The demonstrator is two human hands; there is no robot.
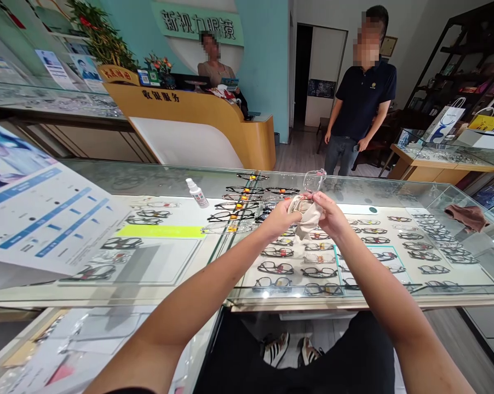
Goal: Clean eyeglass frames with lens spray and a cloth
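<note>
Clear-plastic glasses [314, 181], one pair, held up over the middle of the glass bench [107, 180], upper lens sticking out above the fingers. One beige cloth [308, 220] bunched around the lower lens. Left hand [278, 219]: grip pinched shut on the cloth. Right hand [333, 215]: grip closed on the glasses and the cloth's edge. One white spray bottle [197, 193] lying well left. Loose frames [239, 206] on the glass just beside the left hand, count unclear. One brown cloth [467, 216] far right. Bare glass right of the hands; near edge free. Two other people: standing person [360, 104], seated person [214, 68].
</note>
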